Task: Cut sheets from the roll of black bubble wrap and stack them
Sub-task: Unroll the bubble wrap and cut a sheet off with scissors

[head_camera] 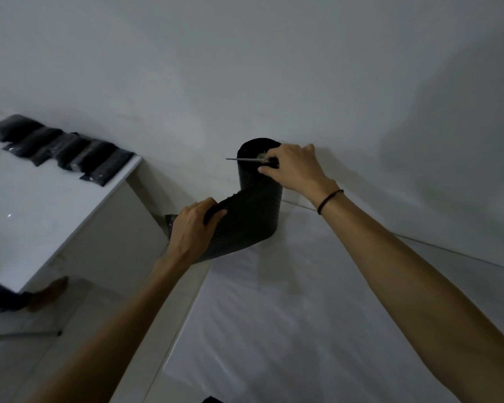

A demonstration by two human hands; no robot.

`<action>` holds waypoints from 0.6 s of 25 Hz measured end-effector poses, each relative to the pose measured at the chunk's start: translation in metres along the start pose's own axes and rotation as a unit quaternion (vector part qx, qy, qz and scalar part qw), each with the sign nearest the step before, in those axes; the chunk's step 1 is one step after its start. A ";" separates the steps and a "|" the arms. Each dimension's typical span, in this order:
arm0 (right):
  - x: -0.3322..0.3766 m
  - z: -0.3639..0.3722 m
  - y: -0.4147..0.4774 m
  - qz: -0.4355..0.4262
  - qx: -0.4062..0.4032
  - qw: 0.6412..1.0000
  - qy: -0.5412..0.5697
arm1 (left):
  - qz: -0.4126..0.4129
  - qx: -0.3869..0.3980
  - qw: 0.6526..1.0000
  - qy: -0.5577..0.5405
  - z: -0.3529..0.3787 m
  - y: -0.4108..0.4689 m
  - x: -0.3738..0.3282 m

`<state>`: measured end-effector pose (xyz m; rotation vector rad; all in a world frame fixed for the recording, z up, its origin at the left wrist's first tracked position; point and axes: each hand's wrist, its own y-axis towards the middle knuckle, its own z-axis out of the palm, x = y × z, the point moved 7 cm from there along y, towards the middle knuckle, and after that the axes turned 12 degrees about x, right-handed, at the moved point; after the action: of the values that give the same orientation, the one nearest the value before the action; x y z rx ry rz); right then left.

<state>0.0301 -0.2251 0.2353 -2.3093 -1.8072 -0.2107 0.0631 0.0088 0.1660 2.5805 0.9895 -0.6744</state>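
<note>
A roll of black bubble wrap (259,196) stands upright at the far edge of the white table (317,301), close to the wall. Its loose end (233,228) trails out to the left and down. My left hand (192,231) grips the top edge of that loose end. My right hand (294,167) rests on the top of the roll and holds a thin metal blade (245,159), which points left across the roll's top.
A second white table (41,205) stands to the left, with several black packages (61,149) in a row along its far edge. A gap of tiled floor (105,330) separates the tables. A person's foot (48,292) shows at the lower left. A white wall is right behind the roll.
</note>
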 end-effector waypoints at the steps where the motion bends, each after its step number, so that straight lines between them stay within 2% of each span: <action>1: 0.001 0.000 -0.002 -0.004 -0.004 1.000 -0.007 | -0.012 0.001 1.000 -0.005 -0.002 -0.007 0.004; 9: 0.025 0.015 -0.012 -0.043 -0.012 0.998 -0.043 | -0.064 0.010 0.997 -0.039 -0.015 -0.066 0.029; 15: 0.033 0.021 -0.012 -0.021 -0.025 0.998 -0.053 | -0.071 0.055 0.996 -0.025 -0.014 -0.073 0.039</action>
<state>0.0262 -0.1862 0.2236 -2.3592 -1.9247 -0.1433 0.0426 0.0883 0.1500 2.5911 1.1587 -0.8476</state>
